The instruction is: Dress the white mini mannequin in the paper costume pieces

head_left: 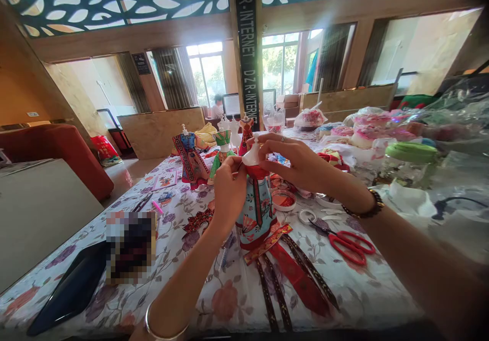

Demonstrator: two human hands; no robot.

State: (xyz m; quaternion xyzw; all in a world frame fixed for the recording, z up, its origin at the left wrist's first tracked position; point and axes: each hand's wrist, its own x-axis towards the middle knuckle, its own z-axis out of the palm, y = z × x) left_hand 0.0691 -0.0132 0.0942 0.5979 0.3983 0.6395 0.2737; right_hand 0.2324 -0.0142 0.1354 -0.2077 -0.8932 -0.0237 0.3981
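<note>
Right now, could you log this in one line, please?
left fingers: at red bodice | right fingers: holding mannequin's shoulder | red-handled scissors: on floral tablecloth

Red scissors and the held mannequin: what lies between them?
In the head view, a white ring and the upper ends of ribbons lie between the scissors and mannequin.

White plastic mannequin in light-blue, red-hemmed dress (252, 211) mid tabletop (225, 305). Red-handled metal scissors (335, 237) right of it. Long red fabric strip (300, 280) before it, toward near edge. Glossy dark flat object (72, 285) by left edge. Green-lidded clear jar (407, 165) behind-right of scissors.
</note>
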